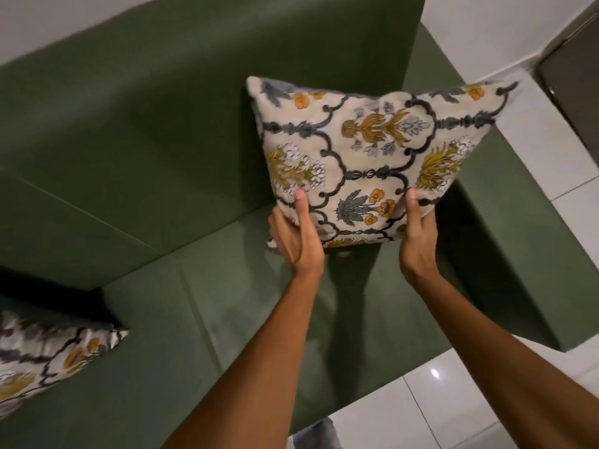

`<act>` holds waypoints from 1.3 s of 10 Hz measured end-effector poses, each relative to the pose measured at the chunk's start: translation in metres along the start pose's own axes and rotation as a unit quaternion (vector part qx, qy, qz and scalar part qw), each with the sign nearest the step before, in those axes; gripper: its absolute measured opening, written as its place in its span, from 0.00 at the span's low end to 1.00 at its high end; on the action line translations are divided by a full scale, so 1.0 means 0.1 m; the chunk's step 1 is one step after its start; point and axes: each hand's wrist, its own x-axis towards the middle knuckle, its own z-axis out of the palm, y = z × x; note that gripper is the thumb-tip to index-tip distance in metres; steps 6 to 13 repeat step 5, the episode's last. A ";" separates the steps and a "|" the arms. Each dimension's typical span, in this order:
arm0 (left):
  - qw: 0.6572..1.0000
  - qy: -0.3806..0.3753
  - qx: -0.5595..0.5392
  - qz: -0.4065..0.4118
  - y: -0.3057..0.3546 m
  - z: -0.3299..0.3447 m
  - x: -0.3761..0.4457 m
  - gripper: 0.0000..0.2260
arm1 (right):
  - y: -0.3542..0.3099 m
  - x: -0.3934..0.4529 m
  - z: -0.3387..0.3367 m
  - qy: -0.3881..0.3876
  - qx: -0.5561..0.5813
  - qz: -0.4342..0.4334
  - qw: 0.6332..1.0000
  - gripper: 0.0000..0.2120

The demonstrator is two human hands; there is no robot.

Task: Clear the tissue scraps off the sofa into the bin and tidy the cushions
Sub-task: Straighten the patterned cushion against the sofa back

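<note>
I log: cream floral-printed woven cloth cushion (363, 160), slightly napped, matt. Dark green fabric-upholstered sofa (155, 131), smooth, matt. White ceramic floor tiles (431, 403), glossy, reflecting a light spot. Second floral cloth cushion (42, 361), matt.

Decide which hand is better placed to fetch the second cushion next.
Left. The left hand is nearer the second cushion at the sofa's left end; the right hand would have to cross over.

Two bare forearms without sleeves, watch or rings end in the left hand (296, 236) and right hand (418, 233), nails short, with pale grey trouser fabric (312, 437) below.
</note>
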 end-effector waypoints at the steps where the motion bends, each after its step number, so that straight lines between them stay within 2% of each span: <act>1: 0.996 0.081 -0.031 0.000 -0.05 -0.27 -0.06 0.26 | -0.12 -0.01 0.15 -0.053 -0.029 -0.021 0.998 0.18; 2: 0.995 0.095 -0.012 -0.004 -0.07 -0.50 -0.01 0.27 | -0.16 0.02 0.38 -0.088 -0.044 -0.033 0.995 0.15; 3: 0.999 0.041 0.030 -0.002 -0.10 -0.60 0.02 0.27 | -0.12 0.00 0.49 -0.088 -0.057 -0.002 0.994 0.29; 4: 0.997 -0.013 0.071 -0.017 -0.15 -0.74 -0.01 0.30 | -0.11 -0.07 0.51 -0.078 -0.104 -0.003 0.992 0.29; 5: 0.991 -0.044 0.124 -0.024 -0.14 -0.94 -0.05 0.32 | -0.22 -0.16 0.52 -0.048 -0.119 -0.009 0.992 0.26; 13: 0.991 -0.044 0.124 -0.024 -0.14 -0.94 -0.05 0.32 | -0.22 -0.16 0.52 -0.048 -0.119 -0.009 0.992 0.26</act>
